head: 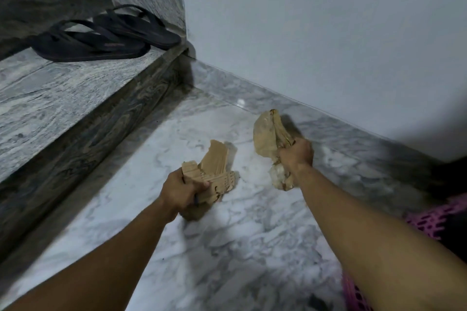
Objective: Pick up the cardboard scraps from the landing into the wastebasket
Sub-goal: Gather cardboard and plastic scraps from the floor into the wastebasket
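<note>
Marble landing (252, 230) lies bare below; left hand (180, 190) clenches corrugated cardboard scraps (214, 171), right hand (295, 155) crumpled scraps (267, 136). Keep both fists tight swinging toward the pink wastebasket (424, 219) at right.

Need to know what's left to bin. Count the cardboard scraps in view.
2. One corrugated scrap in the left hand; one crumpled scrap in the right hand. None visible loose on the landing; arms may hide some.

Left hand (180, 190) grips cardboard scraps (213, 171) over the landing (242, 247); right hand (295, 155) grips another bundle (267, 136), nearer the wall (328, 33). Sandals (101, 38) on the step (63, 88), far left. Wastebasket (424, 219) at right edge.
</note>
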Available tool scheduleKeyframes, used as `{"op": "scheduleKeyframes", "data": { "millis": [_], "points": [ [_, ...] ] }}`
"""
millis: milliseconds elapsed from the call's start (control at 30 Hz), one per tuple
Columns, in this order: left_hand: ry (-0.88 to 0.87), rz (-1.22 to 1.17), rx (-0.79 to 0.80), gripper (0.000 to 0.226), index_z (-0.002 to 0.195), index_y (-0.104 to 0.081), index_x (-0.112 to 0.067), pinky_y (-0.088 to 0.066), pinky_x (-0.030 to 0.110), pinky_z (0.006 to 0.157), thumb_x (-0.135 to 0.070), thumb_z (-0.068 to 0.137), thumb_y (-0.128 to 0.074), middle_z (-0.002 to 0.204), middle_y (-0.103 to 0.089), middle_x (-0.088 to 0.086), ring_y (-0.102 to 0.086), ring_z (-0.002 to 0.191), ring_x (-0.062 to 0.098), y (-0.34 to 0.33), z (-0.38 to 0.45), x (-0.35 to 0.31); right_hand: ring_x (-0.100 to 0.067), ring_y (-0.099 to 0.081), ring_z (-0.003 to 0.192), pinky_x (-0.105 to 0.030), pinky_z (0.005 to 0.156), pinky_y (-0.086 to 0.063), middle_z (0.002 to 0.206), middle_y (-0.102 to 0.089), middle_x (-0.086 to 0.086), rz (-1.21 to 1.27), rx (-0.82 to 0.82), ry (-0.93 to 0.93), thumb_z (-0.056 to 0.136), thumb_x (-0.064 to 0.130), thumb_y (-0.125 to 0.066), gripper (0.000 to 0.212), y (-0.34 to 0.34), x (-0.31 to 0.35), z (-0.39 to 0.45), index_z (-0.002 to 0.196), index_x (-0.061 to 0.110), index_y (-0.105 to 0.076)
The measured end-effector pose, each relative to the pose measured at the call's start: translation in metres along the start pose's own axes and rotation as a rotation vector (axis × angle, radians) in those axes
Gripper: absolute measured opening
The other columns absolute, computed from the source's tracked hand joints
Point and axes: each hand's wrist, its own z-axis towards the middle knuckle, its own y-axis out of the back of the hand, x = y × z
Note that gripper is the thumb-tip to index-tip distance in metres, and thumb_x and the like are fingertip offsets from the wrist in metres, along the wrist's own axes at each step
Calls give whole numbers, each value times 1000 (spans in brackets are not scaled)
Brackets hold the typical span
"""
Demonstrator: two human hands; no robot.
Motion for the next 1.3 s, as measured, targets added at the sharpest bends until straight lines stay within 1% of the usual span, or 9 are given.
{"op": "scheduleKeyframes", "data": {
  "millis": [67,200,433,533,700,833,1000,1133,1300],
  "points": [
    [-9,42,-26,51,104,-70,-20,-62,46,78,-34,58,-85,98,-76,3,-73,91,27,-6,2,5,-34,-67,99,-29,78,-48,113,-69,-18,12,-43,-64,80,14,-73,26,4,-1,15,104,3,-71],
    [-42,53,-64,42,118,-65,-22,-58,32,82,-10,80,-78,105,-73,-2,-69,98,20,-13,-5,0,-36,-66,100,-36,87,-54,117,-67,-18,34,-107,-163,83,20,-74,29,3,-2,38,107,4,-70],
    [-82,77,-62,43,93,-61,-43,-58,34,87,-5,81,-77,98,-72,-11,-68,96,14,-13,1,-5,-36,-66,106,-32,83,-51,118,-67,-19,67,-72,-212,86,16,-70,38,-15,-1,54,119,-2,-64],
    [-75,75,-66,41,94,-63,-43,-58,38,89,-7,80,-78,99,-73,-10,-69,96,16,-13,2,-3,-38,-61,115,-38,91,-51,124,-65,-20,68,-106,-240,87,16,-70,40,-19,-2,55,122,-2,-63],
    [-64,74,-81,40,101,-63,-38,-59,40,88,-9,80,-79,101,-73,-7,-69,96,18,-13,0,-3,-37,-63,115,-35,91,-52,123,-68,-18,67,-109,-242,85,15,-71,35,-18,-4,46,117,2,-67],
    [-70,71,-97,40,109,-65,-34,-59,40,89,-13,79,-81,102,-74,-6,-70,97,18,-14,-1,-1,-34,-63,113,-28,86,-48,124,-66,-15,-44,83,-129,80,17,-75,42,-22,-7,34,120,11,-64],
    [-84,64,-98,38,101,-63,-38,-57,32,82,-10,81,-79,100,-72,-9,-68,94,15,-17,-4,-2,-29,-56,123,-28,102,-46,138,-54,-8,-182,402,44,78,16,-77,77,-21,-6,24,145,26,-40],
    [-81,54,-108,39,99,-61,-39,-53,25,76,-9,82,-79,96,-69,-13,-67,93,14,-18,-4,-5,-28,-60,115,-32,100,-50,127,-62,-8,-334,480,95,77,11,-74,61,-19,-1,23,132,22,-51],
    [-74,70,-100,37,106,-64,-34,-57,37,90,-13,80,-80,103,-72,-7,-68,98,19,-16,-2,-1,-29,-63,105,-33,86,-53,113,-64,-7,-372,467,7,68,17,-79,58,-20,-2,13,119,17,-52]
  ]
}}
